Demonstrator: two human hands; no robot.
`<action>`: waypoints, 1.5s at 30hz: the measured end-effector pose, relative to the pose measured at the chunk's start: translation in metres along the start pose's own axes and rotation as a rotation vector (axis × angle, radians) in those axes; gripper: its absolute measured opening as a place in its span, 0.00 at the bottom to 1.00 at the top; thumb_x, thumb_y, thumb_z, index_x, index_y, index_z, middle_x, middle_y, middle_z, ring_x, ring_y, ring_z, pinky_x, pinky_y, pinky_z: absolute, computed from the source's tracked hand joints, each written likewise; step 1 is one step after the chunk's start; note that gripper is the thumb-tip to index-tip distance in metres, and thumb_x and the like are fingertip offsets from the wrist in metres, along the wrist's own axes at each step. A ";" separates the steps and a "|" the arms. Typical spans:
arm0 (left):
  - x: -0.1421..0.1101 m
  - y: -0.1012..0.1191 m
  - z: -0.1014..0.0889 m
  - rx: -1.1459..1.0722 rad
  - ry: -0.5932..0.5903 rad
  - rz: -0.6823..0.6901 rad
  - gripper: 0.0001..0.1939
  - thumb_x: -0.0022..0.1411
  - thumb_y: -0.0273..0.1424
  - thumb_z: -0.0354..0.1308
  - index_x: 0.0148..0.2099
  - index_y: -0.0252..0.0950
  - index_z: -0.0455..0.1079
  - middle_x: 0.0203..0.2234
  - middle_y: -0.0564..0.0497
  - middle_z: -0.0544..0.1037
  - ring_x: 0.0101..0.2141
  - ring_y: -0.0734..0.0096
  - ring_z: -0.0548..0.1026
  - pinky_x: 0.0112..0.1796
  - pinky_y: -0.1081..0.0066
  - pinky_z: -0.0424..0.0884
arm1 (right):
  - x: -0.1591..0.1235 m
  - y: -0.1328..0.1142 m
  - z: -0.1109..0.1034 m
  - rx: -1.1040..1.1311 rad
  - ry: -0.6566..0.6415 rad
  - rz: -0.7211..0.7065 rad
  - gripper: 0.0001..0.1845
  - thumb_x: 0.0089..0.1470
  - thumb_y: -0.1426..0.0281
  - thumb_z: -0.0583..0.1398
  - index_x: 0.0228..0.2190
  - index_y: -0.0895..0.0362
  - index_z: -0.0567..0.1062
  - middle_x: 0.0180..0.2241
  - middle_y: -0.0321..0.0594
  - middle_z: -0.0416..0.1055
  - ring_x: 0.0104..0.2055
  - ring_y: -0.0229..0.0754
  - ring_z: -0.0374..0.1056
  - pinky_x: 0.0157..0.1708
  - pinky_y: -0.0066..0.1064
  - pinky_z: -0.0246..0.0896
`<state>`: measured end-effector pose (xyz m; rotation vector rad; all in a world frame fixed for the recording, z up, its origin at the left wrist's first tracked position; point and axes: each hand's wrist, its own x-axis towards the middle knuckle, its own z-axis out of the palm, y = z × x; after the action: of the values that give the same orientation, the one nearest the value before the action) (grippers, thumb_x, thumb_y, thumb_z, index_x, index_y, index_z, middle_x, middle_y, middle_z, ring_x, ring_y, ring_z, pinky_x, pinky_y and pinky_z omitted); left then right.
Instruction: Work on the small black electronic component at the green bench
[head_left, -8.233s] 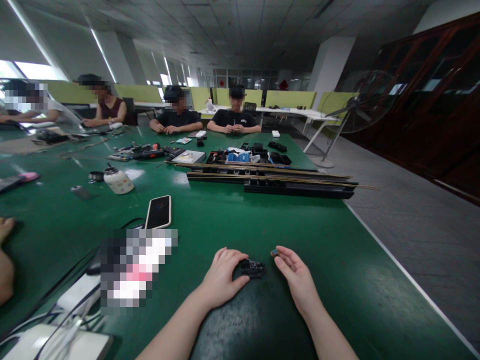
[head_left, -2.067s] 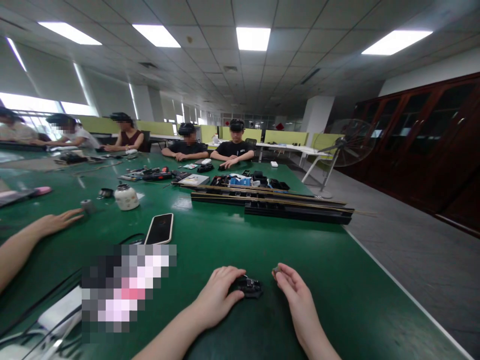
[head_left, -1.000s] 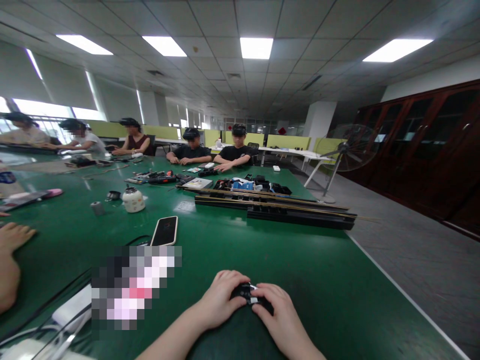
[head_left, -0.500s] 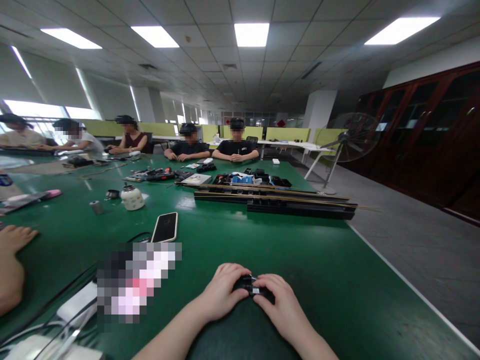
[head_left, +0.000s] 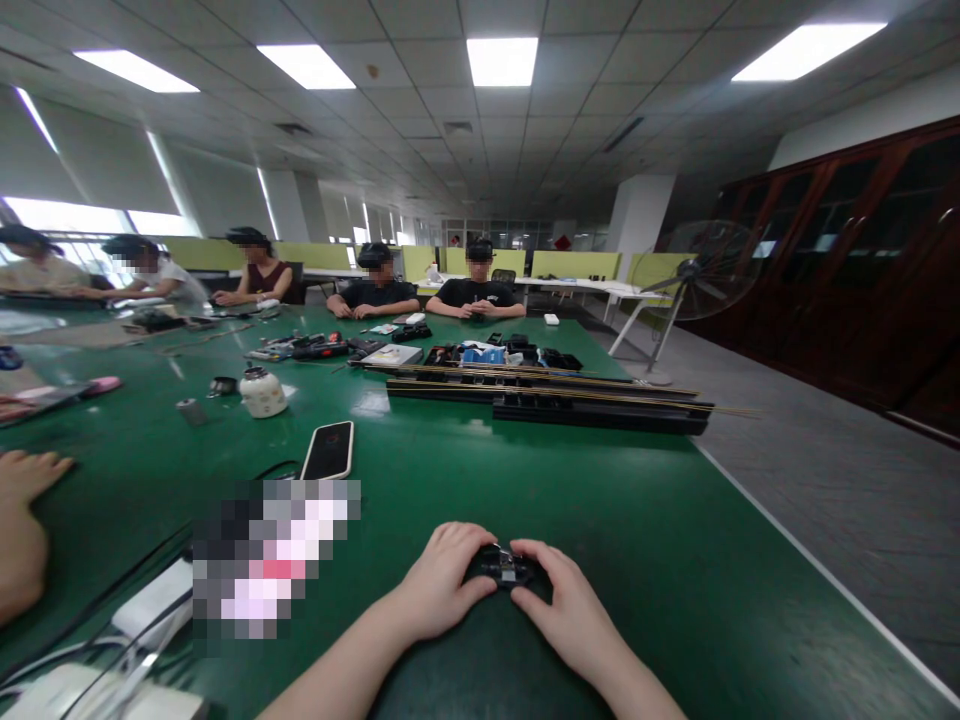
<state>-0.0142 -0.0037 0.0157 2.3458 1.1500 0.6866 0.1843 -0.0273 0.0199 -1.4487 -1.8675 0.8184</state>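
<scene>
A small black plastic part with a silvery metal piece in its middle (head_left: 508,570) is held low over the green table (head_left: 637,530), between my two hands. My left hand (head_left: 446,580) grips its left end, thumb below and fingers along the upper side. The thumb and index finger of my right hand (head_left: 566,600) curve around its right end, at the near and far edges. What exactly the part is, I cannot make out. My palms hide some of its ends.
Left of my hands lie a phone (head_left: 328,451), a blurred-out patch, cables and a white power adapter (head_left: 155,603). A small jar (head_left: 262,393) stands farther back. Black rails with thin rods (head_left: 600,413) lie ahead. A neighbour's arm (head_left: 22,540) rests at far left; several people sit beyond.
My right-hand fingers have spread a little, uncovering more of the black part and its metal piece. My left hand keeps its grip. One person opposite has raised their hands slightly.
</scene>
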 end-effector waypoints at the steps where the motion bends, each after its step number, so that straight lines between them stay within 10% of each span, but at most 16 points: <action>1: 0.000 0.000 0.000 0.003 0.000 0.000 0.16 0.56 0.29 0.59 0.48 0.42 0.64 0.44 0.51 0.71 0.47 0.61 0.66 0.49 0.62 0.60 | 0.000 0.000 0.000 0.001 -0.001 0.000 0.21 0.44 0.72 0.58 0.44 0.53 0.71 0.46 0.40 0.71 0.51 0.46 0.63 0.53 0.39 0.54; 45: 0.001 -0.002 0.001 0.032 0.015 -0.019 0.21 0.53 0.34 0.63 0.49 0.40 0.64 0.44 0.48 0.69 0.46 0.60 0.65 0.48 0.62 0.61 | 0.000 0.000 0.003 -0.022 0.068 0.029 0.19 0.45 0.71 0.58 0.43 0.54 0.72 0.45 0.42 0.71 0.50 0.47 0.65 0.52 0.39 0.57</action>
<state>-0.0149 -0.0019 0.0141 2.3571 1.1969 0.6847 0.1818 -0.0276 0.0183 -1.5023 -1.8143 0.7552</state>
